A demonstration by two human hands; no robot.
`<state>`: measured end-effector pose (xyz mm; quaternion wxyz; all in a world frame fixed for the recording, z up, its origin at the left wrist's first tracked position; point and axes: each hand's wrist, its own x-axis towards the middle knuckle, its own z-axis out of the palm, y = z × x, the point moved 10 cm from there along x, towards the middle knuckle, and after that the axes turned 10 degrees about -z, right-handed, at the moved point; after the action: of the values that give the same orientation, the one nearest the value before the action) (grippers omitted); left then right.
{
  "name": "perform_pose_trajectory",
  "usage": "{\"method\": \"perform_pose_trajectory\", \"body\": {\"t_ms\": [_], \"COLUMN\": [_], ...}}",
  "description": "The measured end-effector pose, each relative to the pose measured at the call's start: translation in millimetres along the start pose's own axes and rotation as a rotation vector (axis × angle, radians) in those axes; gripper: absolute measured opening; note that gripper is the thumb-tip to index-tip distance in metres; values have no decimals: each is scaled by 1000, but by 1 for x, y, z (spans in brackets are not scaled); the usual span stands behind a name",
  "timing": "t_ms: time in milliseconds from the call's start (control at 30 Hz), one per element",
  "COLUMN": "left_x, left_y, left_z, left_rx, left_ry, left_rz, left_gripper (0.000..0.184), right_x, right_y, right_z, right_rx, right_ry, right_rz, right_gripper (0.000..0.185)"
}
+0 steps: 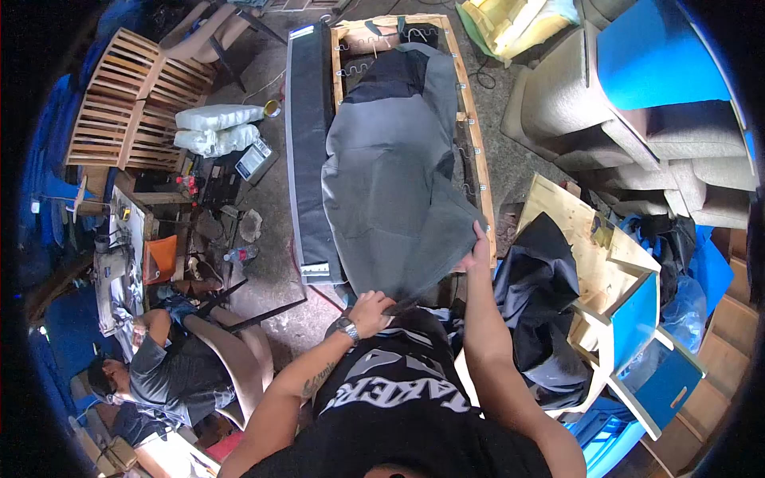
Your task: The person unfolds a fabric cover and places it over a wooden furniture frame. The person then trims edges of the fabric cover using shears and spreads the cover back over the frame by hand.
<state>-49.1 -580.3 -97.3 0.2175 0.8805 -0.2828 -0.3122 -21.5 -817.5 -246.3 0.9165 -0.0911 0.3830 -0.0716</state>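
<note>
A large piece of grey fabric [386, 179], with a black section [390, 84] at its far end, drapes over a wooden frame [464, 95] fitted with zigzag springs [358, 72]. My left hand [370, 313] is closed on the fabric's near edge, close to my body. Farther right, my right hand [480, 251] pinches the fabric's right corner, fingers partly hidden behind it. The cloth stretches between both hands. Along the frame's left side lies a long black strip of material with a grey border [307, 159].
Black fabric [538, 279] and a wooden piece with blue panels [635, 319] stand at right, below beige sofas [550, 111]. At left are a slatted wooden frame [131, 103], wrapped white bundles [217, 119] and a sewing machine [107, 271]. A seated person [171, 362] works at lower left.
</note>
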Motion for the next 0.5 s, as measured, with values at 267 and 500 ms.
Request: {"method": "perform_pose_trajectory", "body": {"t_ms": [267,500], "left_x": [-13,-9], "left_y": [-68,-87], "left_z": [91,76], "left_rx": [299,153], "left_ry": [-444,-163], "left_rz": [-227,-176], "left_gripper": [38,31], "right_x": [-104,-143], "right_y": [-8,-34], "right_z": [-87,-43], "right_rx": [-258,-594], "right_ry": [234,239], "right_rz": [-140,-356], "right_gripper": [46,43]}}
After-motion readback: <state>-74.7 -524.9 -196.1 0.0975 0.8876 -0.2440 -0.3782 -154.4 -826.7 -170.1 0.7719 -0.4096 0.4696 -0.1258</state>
